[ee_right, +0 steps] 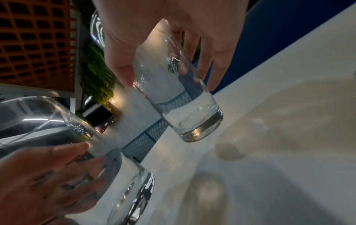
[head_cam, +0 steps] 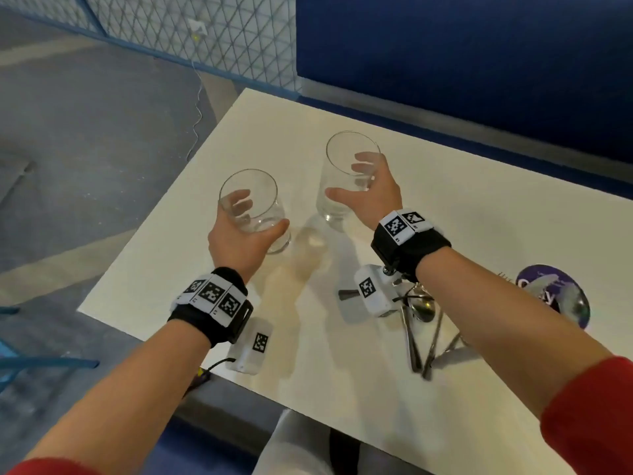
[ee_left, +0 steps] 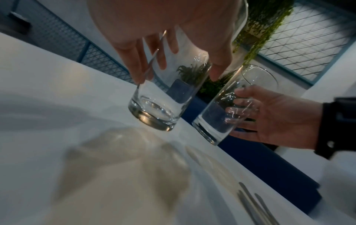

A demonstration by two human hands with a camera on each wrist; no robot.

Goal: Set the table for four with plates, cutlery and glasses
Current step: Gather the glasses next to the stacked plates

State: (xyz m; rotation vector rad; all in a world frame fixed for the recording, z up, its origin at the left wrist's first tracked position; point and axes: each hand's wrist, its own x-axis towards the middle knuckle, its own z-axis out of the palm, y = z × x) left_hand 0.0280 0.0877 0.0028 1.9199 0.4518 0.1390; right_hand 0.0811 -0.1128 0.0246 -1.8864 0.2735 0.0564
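Note:
My left hand grips a clear empty tumbler, thumb on one side and fingers on the other. My right hand grips a second, taller-looking glass just to its right. Both glasses hang tilted a little above the white table, with their shadows below. The left wrist view shows the left glass in my fingers and the right glass beside it. From the right wrist I see the right glass and the left glass. A bundle of cutlery lies under my right wrist.
A round purple printed disc lies at the table's right edge. A blue padded back runs behind the table. Grey floor and a mesh fence are to the left, and a blue chair frame stands at lower left.

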